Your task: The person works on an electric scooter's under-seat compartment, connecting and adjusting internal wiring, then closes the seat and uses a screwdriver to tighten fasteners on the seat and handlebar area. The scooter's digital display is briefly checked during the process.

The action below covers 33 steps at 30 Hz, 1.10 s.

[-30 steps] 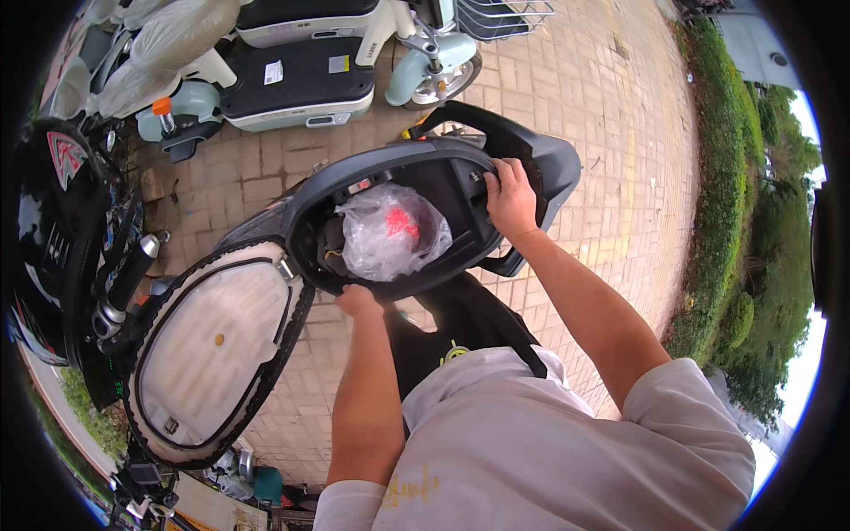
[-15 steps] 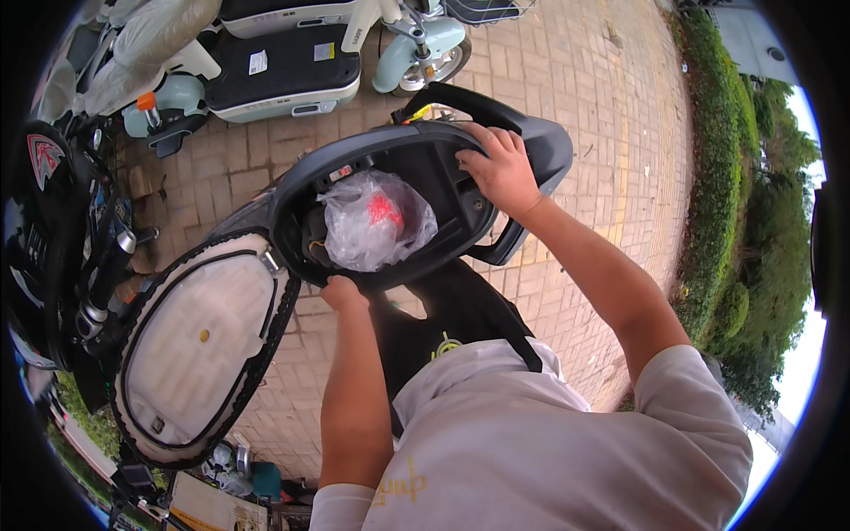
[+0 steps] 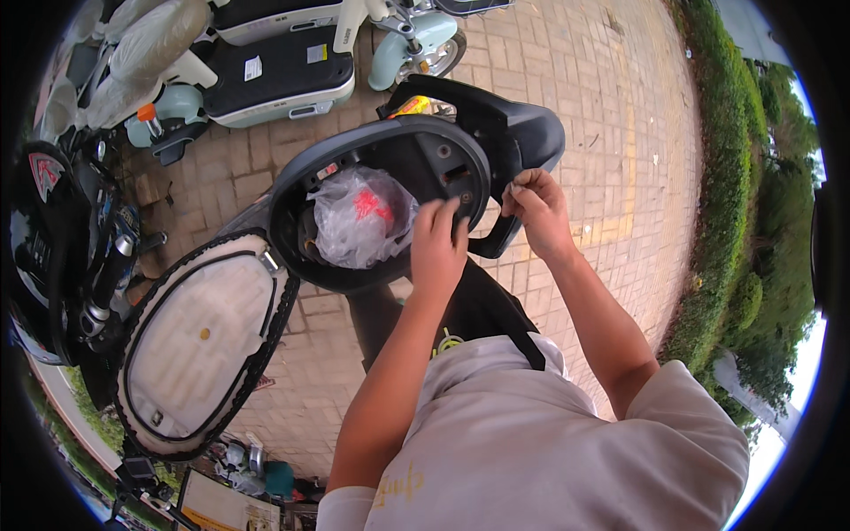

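Note:
The black scooter's under-seat storage bucket (image 3: 294,190) lies open in front of me. Inside it sits a crumpled clear plastic bag (image 3: 345,232) with red print. My left hand (image 3: 437,248) hovers over the bucket's near right rim, fingers apart, beside the bag. Off the bucket's right end, by the black rear grab rail (image 3: 505,232), my right hand (image 3: 538,211) is raised with thumb and fingertips pinched together. Anything between them is too small to make out. The seat (image 3: 204,341) hangs flipped over to the left, pale underside up, joined by a metal hinge (image 3: 268,261).
Pale blue scooters (image 3: 288,75) stand parked at the far left, some seats wrapped in plastic. Another dark scooter (image 3: 53,239) is close on the left. Brick paving (image 3: 611,159) surrounds my scooter, with a green hedge (image 3: 722,177) along the right.
My right hand has left the bucket's right end, moving right and nearer into a pinch. My left hand has come off the near rim and moved right, over the bucket.

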Tool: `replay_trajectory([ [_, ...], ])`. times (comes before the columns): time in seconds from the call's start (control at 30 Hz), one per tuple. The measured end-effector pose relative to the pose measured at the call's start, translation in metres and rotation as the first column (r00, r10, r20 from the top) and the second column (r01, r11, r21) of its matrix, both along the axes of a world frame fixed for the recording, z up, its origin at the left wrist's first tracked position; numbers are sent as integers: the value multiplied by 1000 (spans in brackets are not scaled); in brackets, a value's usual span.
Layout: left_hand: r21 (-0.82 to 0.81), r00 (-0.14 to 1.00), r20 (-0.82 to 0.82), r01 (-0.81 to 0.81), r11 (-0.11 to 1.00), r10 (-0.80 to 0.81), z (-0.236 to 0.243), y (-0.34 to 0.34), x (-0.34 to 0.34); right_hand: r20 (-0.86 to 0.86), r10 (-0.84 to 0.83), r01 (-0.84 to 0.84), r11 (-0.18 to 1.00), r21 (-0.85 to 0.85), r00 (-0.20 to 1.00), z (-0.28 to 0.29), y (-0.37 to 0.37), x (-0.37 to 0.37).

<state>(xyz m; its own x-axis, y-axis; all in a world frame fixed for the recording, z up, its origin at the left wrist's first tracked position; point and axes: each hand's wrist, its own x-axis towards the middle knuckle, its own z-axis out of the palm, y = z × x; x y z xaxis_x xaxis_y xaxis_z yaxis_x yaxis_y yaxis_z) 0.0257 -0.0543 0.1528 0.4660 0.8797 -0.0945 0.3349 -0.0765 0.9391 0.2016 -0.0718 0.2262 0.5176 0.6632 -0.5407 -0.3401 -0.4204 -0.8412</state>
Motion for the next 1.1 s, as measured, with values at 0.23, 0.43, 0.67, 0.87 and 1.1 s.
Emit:
replay_trajectory([
  [0.23, 306, 966, -188, -116, 945, 179, -13, -2, 42, -371, -30, 18, 999, -36, 928, -6, 13, 18],
  [0.43, 233, 984, -136, -82, 969, 116, -25, 2, 38, 804, 591, -625, 602, -498, -71, -20, 16, -1],
  [0.67, 87, 994, -51, -87, 992, 91, -27, 4, 31, 744, 579, -555, 517, -652, -334, -43, 17, -8],
  [0.87, 48, 998, -52, 29, 998, -26, -34, 11, 24, 832, 550, -600, 643, -476, -71, -28, 26, -13],
  [1.1, 198, 985, -161, 100, 975, -68, -48, 18, 35, 723, 338, -334, 930, -156, 603, -15, 54, 11],
])
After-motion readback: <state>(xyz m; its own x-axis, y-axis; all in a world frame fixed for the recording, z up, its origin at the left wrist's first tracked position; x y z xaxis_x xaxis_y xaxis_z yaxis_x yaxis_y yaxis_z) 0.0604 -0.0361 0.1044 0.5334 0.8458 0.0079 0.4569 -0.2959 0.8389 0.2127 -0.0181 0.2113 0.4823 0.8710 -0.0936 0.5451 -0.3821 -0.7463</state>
